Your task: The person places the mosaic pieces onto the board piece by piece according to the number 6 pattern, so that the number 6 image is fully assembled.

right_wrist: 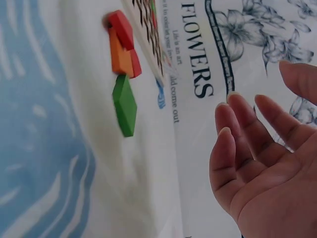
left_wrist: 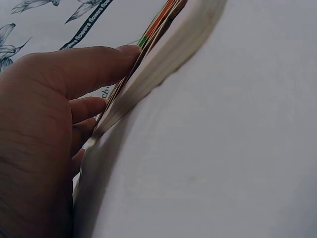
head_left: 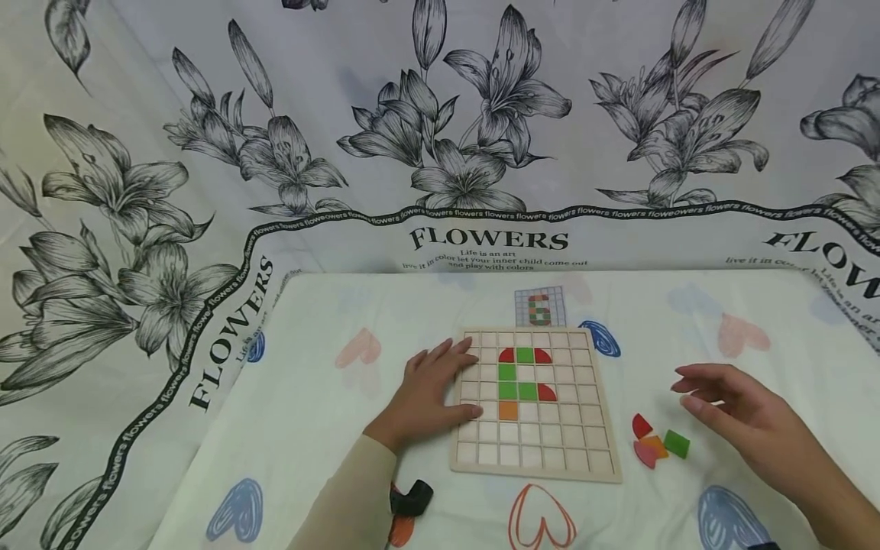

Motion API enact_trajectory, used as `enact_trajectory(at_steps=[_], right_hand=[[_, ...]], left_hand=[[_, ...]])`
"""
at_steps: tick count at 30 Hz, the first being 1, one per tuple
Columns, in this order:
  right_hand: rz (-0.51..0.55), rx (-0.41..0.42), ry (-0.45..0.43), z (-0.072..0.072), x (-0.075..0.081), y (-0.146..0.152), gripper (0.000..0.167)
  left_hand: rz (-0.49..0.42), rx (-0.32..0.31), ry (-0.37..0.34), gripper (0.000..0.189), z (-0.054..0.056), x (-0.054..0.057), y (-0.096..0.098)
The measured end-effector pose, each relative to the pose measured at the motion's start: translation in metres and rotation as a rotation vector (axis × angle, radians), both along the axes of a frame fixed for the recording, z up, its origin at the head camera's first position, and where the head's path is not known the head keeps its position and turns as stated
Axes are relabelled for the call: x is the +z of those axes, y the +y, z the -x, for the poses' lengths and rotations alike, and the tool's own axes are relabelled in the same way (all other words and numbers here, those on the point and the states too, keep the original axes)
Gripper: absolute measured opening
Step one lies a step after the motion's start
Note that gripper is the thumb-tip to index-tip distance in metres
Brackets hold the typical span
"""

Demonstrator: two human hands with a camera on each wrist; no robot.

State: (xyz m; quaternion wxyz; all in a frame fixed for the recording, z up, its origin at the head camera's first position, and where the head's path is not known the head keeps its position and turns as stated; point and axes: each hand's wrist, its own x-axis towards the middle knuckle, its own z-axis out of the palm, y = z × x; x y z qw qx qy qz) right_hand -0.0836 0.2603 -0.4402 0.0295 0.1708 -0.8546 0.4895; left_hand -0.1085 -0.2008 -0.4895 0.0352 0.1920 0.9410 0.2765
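Partly covered, hard to separate

Spread wide, the left hand [head_left: 433, 391] touches and hides part of the grid board [head_left: 539, 435] to its right. Left of the right hand [head_left: 749, 424], fingers loosely extended, loose pieces [head_left: 677, 444] cluster, their overlaps unclear.

From my head I look forward and down over the whole grid board [head_left: 550, 437]. My left wrist's camera sits close beside my left grip [left_wrist: 42, 124], skimming what seems the same board; my right wrist's, turned sideways, shares the loose pieces [right_wrist: 119, 55] with the head view.
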Motion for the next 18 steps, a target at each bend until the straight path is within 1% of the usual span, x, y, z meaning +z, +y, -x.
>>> enact_trajectory(at_steps=[6, 11, 14, 18], right_hand=[[-0.012, -0.022, -0.045, 0.001, -0.01, 0.012, 0.039], [-0.02, -0.015, -0.07, 0.001, -0.023, 0.021, 0.039], [-0.025, 0.01, -0.077, 0.002, -0.031, 0.023, 0.04], [-0.032, 0.056, -0.102, 0.005, -0.039, 0.024, 0.041]], left_hand=[[0.012, 0.01, -0.004, 0.076, 0.001, 0.001, 0.004], [0.016, 0.008, 0.001, 0.076, 0.004, 0.002, 0.007], [0.03, 0.017, -0.003, 0.077, 0.004, 0.002, 0.007], [0.025, 0.031, -0.01, 0.076, 0.002, 0.003, 0.007]])
